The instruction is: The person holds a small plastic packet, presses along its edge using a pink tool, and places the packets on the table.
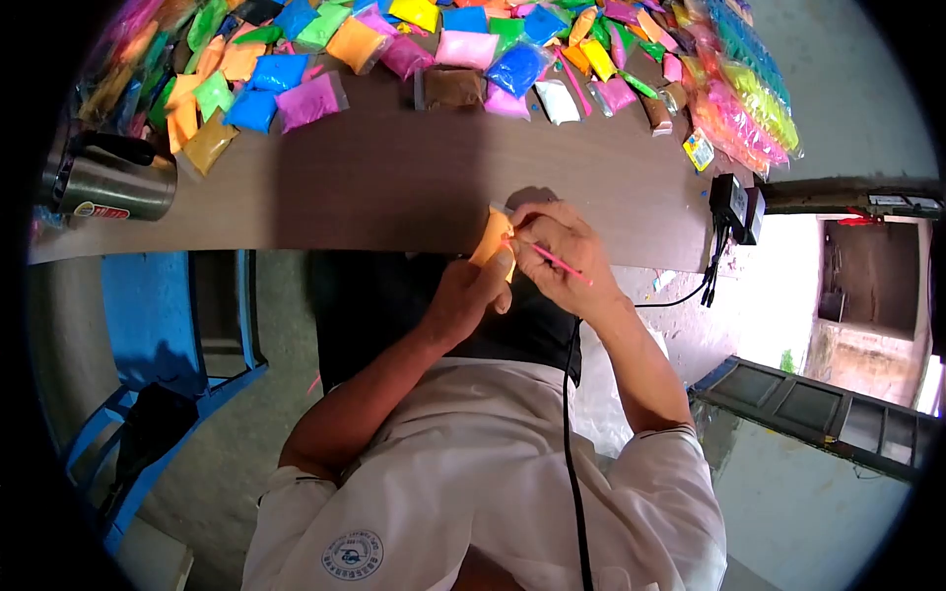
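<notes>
The left thumb and fingers of the left hand [471, 292] pinch an orange packet [493, 234] by the table [379, 197] edge, while the right hand [567, 236] curls closed round a pink stick [568, 267], fingertips at the packet's top. Print is too small to read on the shirt emblem [352, 556] at 7 o'clock and the steel mug's [138, 182] red label [101, 211] at 9. Coloured packets [468, 49] crowd 12 o'clock beyond a strip of tabletop, a black box [729, 202] sits near 3, and a black cable [574, 483] hangs between 5 and 6.
</notes>
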Motion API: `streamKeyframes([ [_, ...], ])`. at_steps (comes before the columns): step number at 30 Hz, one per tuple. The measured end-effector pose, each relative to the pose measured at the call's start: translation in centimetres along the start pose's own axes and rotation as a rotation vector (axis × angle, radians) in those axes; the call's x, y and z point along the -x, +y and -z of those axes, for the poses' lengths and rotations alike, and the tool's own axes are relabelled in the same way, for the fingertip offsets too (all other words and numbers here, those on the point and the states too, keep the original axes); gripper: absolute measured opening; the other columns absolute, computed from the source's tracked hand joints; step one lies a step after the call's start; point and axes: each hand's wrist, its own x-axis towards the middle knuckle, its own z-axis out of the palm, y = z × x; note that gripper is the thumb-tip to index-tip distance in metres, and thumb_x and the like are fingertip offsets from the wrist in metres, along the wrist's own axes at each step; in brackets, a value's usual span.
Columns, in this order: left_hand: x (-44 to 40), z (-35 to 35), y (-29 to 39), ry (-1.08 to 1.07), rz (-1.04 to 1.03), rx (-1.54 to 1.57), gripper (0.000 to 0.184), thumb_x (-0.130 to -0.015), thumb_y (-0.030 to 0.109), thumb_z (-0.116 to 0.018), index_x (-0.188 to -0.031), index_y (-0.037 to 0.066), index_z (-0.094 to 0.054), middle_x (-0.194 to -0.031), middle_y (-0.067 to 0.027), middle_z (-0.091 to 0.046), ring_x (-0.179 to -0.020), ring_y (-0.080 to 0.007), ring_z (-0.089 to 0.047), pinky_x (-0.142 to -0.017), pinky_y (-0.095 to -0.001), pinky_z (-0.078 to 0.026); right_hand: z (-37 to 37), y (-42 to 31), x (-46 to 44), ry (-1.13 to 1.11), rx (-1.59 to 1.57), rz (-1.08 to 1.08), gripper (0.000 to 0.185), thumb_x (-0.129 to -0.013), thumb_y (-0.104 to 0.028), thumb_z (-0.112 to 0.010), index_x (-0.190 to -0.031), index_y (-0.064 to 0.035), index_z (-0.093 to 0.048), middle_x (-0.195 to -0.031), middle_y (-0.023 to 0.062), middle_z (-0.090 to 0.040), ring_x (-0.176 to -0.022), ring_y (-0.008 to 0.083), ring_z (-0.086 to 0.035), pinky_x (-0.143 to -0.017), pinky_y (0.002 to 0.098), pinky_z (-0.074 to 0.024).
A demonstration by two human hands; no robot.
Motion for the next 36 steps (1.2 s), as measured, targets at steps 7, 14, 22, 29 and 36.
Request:
streamKeyframes([
  [7,-0.3,0.2,0.6,0.018,-0.021,-0.065,0.05,-0.095,0.049,-0.047,-0.076,0.003,-0.055,-0.06,-0.0029,-0.052,-0.057,-0.01,-0.051,-0.056,-0.0259,-0.041,0.3,0.0,-0.4,0.048,-0.096,-0.1,0.01,-0.075,-0.001,-0.064,-0.075,-0.0029,-0.053,-0.082,0.0141,-0.059,-0.075,0.034,-0.059,-0.068,0.0384,-0.0482],
  [14,-0.3,0.1,0.7,0.048,-0.013,-0.115,0.054,-0.095,0.042,-0.045,-0.061,0.002,-0.055,-0.054,-0.0038,-0.054,-0.055,-0.0119,-0.054,-0.056,-0.0276,-0.043,0.0,2.2,0.7,0.107,0.011,-0.24,0.009,-0.078,0.001,-0.065,-0.08,-0.0005,-0.056,-0.081,0.0144,-0.062,-0.07,0.0288,-0.06,-0.063,0.0339,-0.0489],
  [22,-0.4,0.0,0.4,0.032,-0.015,-0.109,0.052,-0.096,0.047,-0.045,-0.073,0.001,-0.055,-0.055,-0.0041,-0.052,-0.056,-0.0118,-0.052,-0.056,-0.0262,-0.041,-0.3,1.1,0.3,0.079,-0.003,-0.093,0.011,-0.071,0.001,-0.063,-0.077,-0.0031,-0.055,-0.088,0.014,-0.063,-0.074,0.033,-0.06,-0.065,0.0391,-0.0491],
  [29,-0.2,-0.2,0.5,0.023,0.001,-0.076,0.052,-0.097,0.046,-0.045,-0.073,0.001,-0.056,-0.055,-0.0046,-0.054,-0.055,-0.012,-0.052,-0.057,-0.0259,-0.041,-0.2,-0.3,0.4,0.067,0.095,0.013,0.011,-0.073,0.001,-0.062,-0.077,-0.0021,-0.053,-0.084,0.0158,-0.061,-0.073,0.0342,-0.059,-0.065,0.0387,-0.0486],
  [36,-0.2,0.1,0.4,0.02,-0.022,-0.139,0.053,-0.096,0.047,-0.045,-0.072,0.001,-0.056,-0.055,-0.0051,-0.054,-0.054,-0.0126,-0.053,-0.057,-0.0261,-0.041,-0.2,-0.5,0.1,0.121,-0.058,-0.127,0.01,-0.073,0.002,-0.062,-0.074,-0.0023,-0.053,-0.081,0.0145,-0.06,-0.07,0.0341,-0.058,-0.062,0.0385,-0.0485],
])
